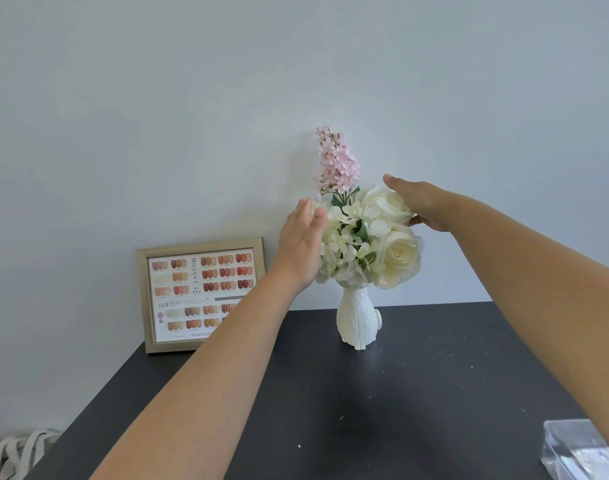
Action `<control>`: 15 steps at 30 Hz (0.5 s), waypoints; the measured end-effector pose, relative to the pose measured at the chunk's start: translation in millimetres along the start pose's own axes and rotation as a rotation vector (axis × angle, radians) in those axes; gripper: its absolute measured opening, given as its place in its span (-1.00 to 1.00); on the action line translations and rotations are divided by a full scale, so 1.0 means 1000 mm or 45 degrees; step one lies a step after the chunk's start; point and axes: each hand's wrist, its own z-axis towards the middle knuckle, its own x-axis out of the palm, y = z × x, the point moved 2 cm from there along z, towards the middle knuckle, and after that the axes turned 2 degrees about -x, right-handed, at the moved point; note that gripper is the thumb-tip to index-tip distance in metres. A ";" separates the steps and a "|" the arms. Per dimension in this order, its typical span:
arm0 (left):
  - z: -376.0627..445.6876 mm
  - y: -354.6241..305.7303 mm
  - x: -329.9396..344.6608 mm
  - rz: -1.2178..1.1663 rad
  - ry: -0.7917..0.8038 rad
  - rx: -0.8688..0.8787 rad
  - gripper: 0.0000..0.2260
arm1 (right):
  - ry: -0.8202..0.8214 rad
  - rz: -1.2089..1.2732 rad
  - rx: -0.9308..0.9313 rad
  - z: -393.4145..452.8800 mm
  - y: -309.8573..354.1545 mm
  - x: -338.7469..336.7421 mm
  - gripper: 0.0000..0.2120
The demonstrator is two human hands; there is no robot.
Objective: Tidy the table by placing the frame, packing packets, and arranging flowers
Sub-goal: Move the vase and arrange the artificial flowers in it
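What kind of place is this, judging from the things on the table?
Probably a nail salon or a small beauty studio. A framed chart of nail polish colours leans against the wall, and a white vase of artificial flowers decorates the dark table, like a reception desk.

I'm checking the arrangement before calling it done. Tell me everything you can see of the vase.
The vase is white, matte, ceramic-looking, with a ribbed body, a narrow neck and a small round bump on its right side. It stands upright on the dark table near the wall, right of the frame. It holds white flowers and one pink sprig. Neither hand touches the vase itself.
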 end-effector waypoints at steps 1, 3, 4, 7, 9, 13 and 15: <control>0.000 0.000 -0.002 -0.011 -0.012 0.001 -0.41 | 0.014 -0.042 -0.010 -0.001 0.002 -0.002 -0.52; -0.001 0.002 -0.008 -0.047 -0.067 0.002 -0.40 | 0.009 -0.174 -0.076 -0.003 0.011 -0.007 -0.49; -0.001 0.003 -0.011 -0.065 -0.103 0.002 -0.39 | -0.037 -0.220 -0.132 -0.004 0.019 -0.008 -0.50; -0.004 0.006 -0.015 -0.101 -0.140 -0.003 -0.39 | -0.214 -0.312 -0.332 -0.006 0.047 -0.006 -0.51; -0.009 0.007 -0.010 -0.080 -0.114 0.006 -0.41 | -0.166 -0.441 -0.370 -0.007 0.063 0.008 -0.50; -0.019 0.007 -0.002 -0.077 -0.075 0.024 -0.43 | -0.056 -0.783 -0.147 -0.003 0.071 0.034 -0.54; -0.021 0.006 -0.002 -0.108 -0.060 0.014 -0.43 | -0.004 -0.807 -0.148 0.001 0.073 0.042 -0.60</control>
